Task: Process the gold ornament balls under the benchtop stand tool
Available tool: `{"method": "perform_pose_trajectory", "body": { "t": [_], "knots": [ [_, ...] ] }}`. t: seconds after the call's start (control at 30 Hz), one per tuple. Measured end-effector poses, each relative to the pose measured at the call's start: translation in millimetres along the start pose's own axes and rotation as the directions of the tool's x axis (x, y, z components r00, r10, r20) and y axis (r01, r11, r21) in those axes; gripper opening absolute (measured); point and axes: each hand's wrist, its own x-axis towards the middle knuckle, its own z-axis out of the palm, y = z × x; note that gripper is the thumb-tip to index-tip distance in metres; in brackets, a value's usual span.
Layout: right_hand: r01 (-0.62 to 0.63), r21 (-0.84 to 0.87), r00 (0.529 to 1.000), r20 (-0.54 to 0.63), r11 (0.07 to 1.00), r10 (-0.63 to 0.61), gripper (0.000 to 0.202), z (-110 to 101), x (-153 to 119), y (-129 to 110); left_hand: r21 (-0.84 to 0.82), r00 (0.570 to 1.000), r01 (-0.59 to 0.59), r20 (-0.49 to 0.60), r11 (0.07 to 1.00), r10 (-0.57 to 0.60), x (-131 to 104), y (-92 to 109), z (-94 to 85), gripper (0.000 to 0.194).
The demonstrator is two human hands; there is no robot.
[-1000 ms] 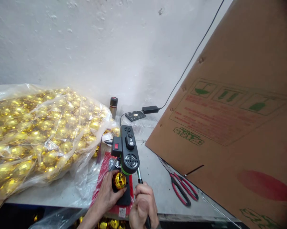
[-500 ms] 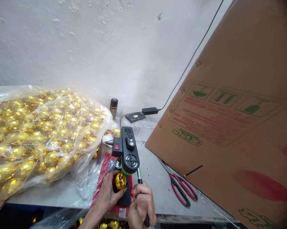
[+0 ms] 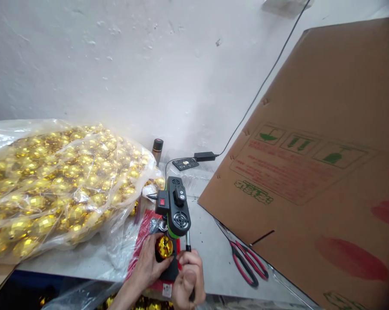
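Observation:
A gold mirrored ball (image 3: 164, 247) sits on the black base of a small machine (image 3: 178, 209) with a round vent and a red switch. My left hand (image 3: 149, 260) grips this ball between thumb and fingers, from its left side. To the right of the base, my right hand (image 3: 189, 277) is wrapped round the black-gripped lever (image 3: 188, 242) of the machine. Under the base lies a red plastic sheet (image 3: 139, 249).
A clear bag of gold balls (image 3: 61, 185) fills the left. Red-handled scissors (image 3: 249, 262) lie beside a large cardboard box (image 3: 304, 163) on the right. Behind the machine are a bottle (image 3: 157, 150), a black power adapter (image 3: 204, 156) and a cable. More gold balls (image 3: 154, 305) show below the table edge.
The view has shifted slightly, so the scene sits a little lower. Both hands keep their holds on the ball and the lever.

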Motion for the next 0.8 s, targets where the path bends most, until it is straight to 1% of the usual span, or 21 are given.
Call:
{"method": "perform_pose_trajectory", "body": {
  "t": [0.07, 0.1, 0.13, 0.17, 0.23, 0.3, 0.33, 0.4, 0.43, 0.47, 0.5, 0.53, 0.57, 0.63, 0.7, 0.73, 0.8],
  "knots": [
    [0.029, 0.021, 0.997, -0.066, 0.999, -0.027, 0.041, 1, 10, -10, 0.004, 1.0, -0.007, 0.004, 1.0, 0.007, 2, 0, 0.0, 0.05],
    [0.032, 0.026, 0.996, -0.084, 0.999, -0.03, 0.039, 0, 19, -17, 0.002, 1.0, -0.009, 0.005, 1.0, 0.009, 3, 0, 0.3, 0.051],
    [0.023, 0.03, 0.997, -0.078, 0.999, -0.021, 0.038, -1, 30, -25, -0.001, 1.0, -0.011, 0.005, 1.0, 0.011, 2, -2, 0.6, 0.052],
    [0.008, 0.031, 0.998, -0.056, 0.999, -0.006, 0.037, -2, 42, -34, -0.003, 1.0, -0.014, 0.005, 1.0, 0.014, 0, -4, 0.5, 0.053],
    [-0.039, 0.028, 0.998, 0.042, 0.999, 0.038, 0.036, -6, 64, -50, 0.005, 1.0, -0.025, 0.002, 1.0, 0.025, -11, -11, -2.0, 0.054],
    [-0.025, 0.027, 0.996, 0.09, 0.999, 0.023, 0.036, -9, 78, -59, 0.019, 0.999, -0.043, -0.006, 0.999, 0.043, -28, -20, -9.2, 0.055],
    [-0.005, 0.027, 0.995, 0.099, 1.0, 0.003, 0.036, -9, 80, -61, 0.022, 0.998, -0.055, -0.004, 0.998, 0.055, -37, -25, -14.6, 0.059],
    [0.038, 0.025, 0.996, 0.079, 0.999, -0.04, 0.036, -8, 77, -60, 0.02, 0.997, -0.075, 0.007, 0.997, 0.075, -49, -31, -28.6, 0.076],
    [0.05, 0.023, 0.997, 0.053, 0.998, -0.051, 0.036, -7, 73, -58, 0.023, 0.997, -0.077, 0.004, 0.997, 0.077, -50, -32, -36.5, 0.081],
    [0.055, 0.022, 0.998, 0.026, 0.998, -0.055, 0.036, -5, 68, -55, 0.033, 0.998, -0.068, -0.01, 0.997, 0.069, -47, -32, -44.5, 0.081],
    [0.058, 0.022, 0.998, 0.003, 0.998, -0.058, 0.036, -4, 63, -53, 0.052, 0.998, -0.049, -0.044, 0.997, 0.051, -38, -30, -52.3, 0.074],
    [0.056, 0.022, 0.998, -0.013, 0.998, -0.055, 0.036, -3, 59, -50, 0.08, 0.995, -0.022, -0.091, 0.997, 0.029, -24, -28, -59.5, 0.061],
    [0.052, 0.022, 0.999, -0.015, 0.998, -0.051, 0.036, -3, 57, -49, 0.111, 0.99, 0.01, -0.142, 0.994, 0.005, -7, -25, -65.8, 0.052],
    [0.05, 0.021, 0.999, -0.003, 0.999, -0.05, 0.036, -3, 54, -47, 0.18, 0.968, 0.06, -0.249, 0.982, -0.013, 34, -18, -75.2, 0.049],
    [0.069, 0.026, 0.997, 0.015, 0.997, -0.07, 0.036, -4, 55, -48, 0.24, 0.965, 0.069, -0.262, 0.968, -0.003, 71, -12, -80.1, 0.05],
    [0.075, 0.029, 0.997, 0.023, 0.997, -0.075, 0.037, -5, 55, -48, 0.26, 0.969, 0.086, -0.248, 0.962, -0.019, 86, -10, -81.1, 0.049],
    [0.041, 0.026, 0.999, 0.02, 0.999, -0.041, 0.037, -5, 55, -51, 0.276, 0.976, 0.113, -0.212, 0.955, -0.054, 104, -7, -81.2, 0.049]
  ]
}}
